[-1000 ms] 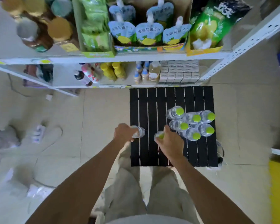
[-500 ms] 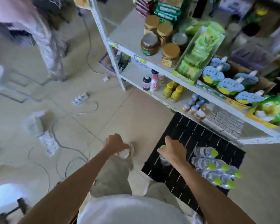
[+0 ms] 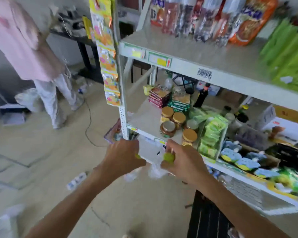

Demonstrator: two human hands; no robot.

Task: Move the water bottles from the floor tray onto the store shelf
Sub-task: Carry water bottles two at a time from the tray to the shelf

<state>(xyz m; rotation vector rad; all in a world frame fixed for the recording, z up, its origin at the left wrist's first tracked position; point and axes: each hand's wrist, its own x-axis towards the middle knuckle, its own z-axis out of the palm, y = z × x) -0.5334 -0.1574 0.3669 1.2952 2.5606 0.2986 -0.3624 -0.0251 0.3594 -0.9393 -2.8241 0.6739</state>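
**Two bottles up off the tray and headed for the shelf**

A second ago we were bent over the floor, each hand closing on a bottle on the black slatted tray. Now we have straightened and turned, and both bottles ride at about the height of the jar shelf. Our left hand (image 3: 122, 156) is wrapped around a bottle (image 3: 131, 175) whose clear body hangs below the fist, only a sliver of green cap showing. Our right hand (image 3: 182, 162) is closed on the second bottle (image 3: 156, 170), its green cap (image 3: 169, 157) poking out between the fingers. The two hands are close together, just in front of the shelf (image 3: 144, 117) edge, near the left post.

We judge this to be the carry step: the pick is done, the placing is not. The bare patch at the left end of the shelf, beside the gold-lidded jars (image 3: 172, 122), looks the likely spot, though we cannot be sure which level is meant. A corner of the tray (image 3: 206, 217) shows at the bottom right; the bottles left on it are out of view.

As for writing, motion blur defeats us. The yellow price tags (image 3: 159, 60) on the upper shelf rail, a dark scribbled sticker and the hanging snack packets (image 3: 108, 69) all carry print, none of it legible. The bottles show no readable label.
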